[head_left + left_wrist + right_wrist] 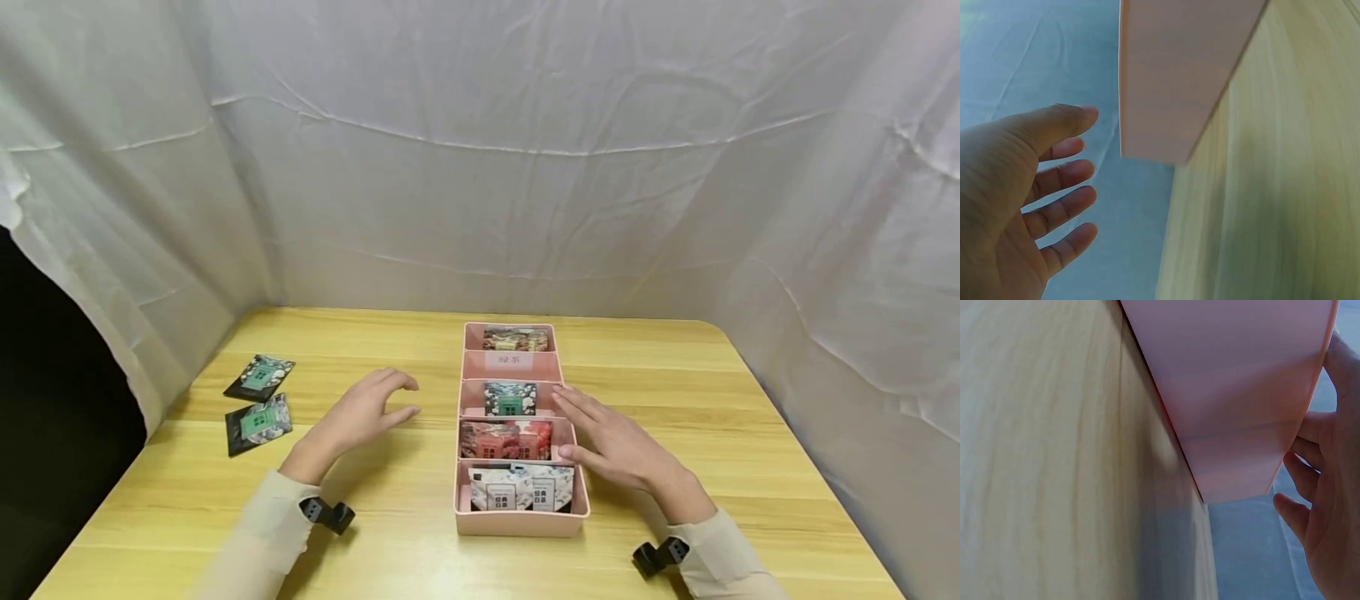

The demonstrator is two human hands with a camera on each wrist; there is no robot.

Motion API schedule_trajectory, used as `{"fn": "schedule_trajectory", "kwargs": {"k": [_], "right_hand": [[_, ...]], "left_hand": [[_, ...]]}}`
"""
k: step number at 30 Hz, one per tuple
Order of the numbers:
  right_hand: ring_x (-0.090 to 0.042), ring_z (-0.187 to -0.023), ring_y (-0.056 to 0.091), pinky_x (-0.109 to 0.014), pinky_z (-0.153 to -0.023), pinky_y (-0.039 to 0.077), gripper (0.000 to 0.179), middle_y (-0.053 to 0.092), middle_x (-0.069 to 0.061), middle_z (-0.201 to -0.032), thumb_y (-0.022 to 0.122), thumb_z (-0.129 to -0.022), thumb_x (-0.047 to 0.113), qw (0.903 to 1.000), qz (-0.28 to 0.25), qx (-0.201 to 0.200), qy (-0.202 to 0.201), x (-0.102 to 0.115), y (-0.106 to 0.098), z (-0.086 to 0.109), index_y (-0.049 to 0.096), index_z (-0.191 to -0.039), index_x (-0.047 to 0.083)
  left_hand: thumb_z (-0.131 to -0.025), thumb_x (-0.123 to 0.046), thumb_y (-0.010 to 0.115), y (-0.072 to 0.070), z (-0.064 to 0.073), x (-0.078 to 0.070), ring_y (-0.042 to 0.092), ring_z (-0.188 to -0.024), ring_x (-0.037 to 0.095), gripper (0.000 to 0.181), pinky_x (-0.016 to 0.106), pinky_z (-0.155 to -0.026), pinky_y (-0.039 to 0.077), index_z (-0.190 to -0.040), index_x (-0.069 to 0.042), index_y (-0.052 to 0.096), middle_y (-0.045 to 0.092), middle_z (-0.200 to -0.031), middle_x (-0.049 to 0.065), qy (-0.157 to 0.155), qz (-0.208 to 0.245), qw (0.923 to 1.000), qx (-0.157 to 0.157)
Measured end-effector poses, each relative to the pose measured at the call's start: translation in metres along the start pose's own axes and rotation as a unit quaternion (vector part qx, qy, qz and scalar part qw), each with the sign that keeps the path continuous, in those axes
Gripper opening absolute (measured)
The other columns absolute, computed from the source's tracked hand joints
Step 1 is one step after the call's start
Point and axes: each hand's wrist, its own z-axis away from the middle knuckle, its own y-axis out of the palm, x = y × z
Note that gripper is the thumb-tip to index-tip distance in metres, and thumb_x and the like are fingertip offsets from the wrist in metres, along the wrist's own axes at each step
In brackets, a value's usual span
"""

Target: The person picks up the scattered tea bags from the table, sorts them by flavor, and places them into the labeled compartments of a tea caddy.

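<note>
A long pink organizer box (521, 525) with several compartments stands on the table. From front to back it holds white tea packets (501, 490), red tea packets (501, 442), a green-labelled packet (510, 400) and a brownish packet (516, 339). My right hand (618, 446) rests against the box's right rim, fingertips at its edge and nothing gripped. Left of the box, my left hand (363, 414) hovers with relaxed, slightly bent fingers, holding nothing. The left wrist view shows this hand (1029, 187) apart from the pink side wall (1172, 75).
On the table's left side lie two dark packets with green labels, one farther back (259, 377) and one nearer (258, 423). The wooden table (675, 367) is bordered by a white cloth (480, 200) at the back and sides. A paper label (508, 360) marks a box divider.
</note>
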Motion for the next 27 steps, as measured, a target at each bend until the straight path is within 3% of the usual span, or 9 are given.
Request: {"fn": "schedule_trajectory", "kwargs": {"k": [14, 23, 27], "right_hand": [[-0.033, -0.142, 0.03, -0.058, -0.106, 0.036, 0.074, 0.022, -0.008, -0.161, 0.055, -0.097, 0.045, 0.9999, 0.004, 0.007, 0.008, 0.0, 0.0, 0.001, 0.024, -0.156, 0.012], [-0.032, -0.143, 0.028, -0.06, -0.106, 0.035, 0.075, 0.021, -0.008, -0.161, 0.054, -0.097, 0.046, 0.9999, 0.001, 0.007, 0.01, 0.0, 0.0, 0.001, 0.023, -0.157, 0.013], [-0.032, -0.143, 0.028, -0.06, -0.106, 0.035, 0.075, 0.022, -0.008, -0.161, 0.054, -0.098, 0.047, 0.9999, 0.0, 0.006, 0.01, 0.0, 0.001, 0.001, 0.023, -0.157, 0.013]], "left_hand": [[-0.092, -0.026, 0.07, -0.028, 0.044, 0.058, 0.058, -0.112, 0.035, 0.039, 0.056, -0.094, 0.048, -0.124, -0.006, 0.06, 0.06, -0.124, 0.012, -0.112, -0.001, 0.9937, 0.011], [-0.095, -0.025, 0.066, -0.043, 0.068, 0.086, 0.054, -0.116, 0.042, 0.04, 0.06, -0.094, 0.045, -0.127, -0.003, 0.058, 0.058, -0.127, 0.017, -0.146, -0.015, 0.9887, 0.03], [-0.095, -0.025, 0.066, -0.047, 0.077, 0.099, 0.044, -0.125, 0.048, 0.041, 0.066, -0.099, 0.037, -0.128, -0.002, 0.058, 0.056, -0.131, 0.022, -0.158, -0.023, 0.9865, 0.037]]}}
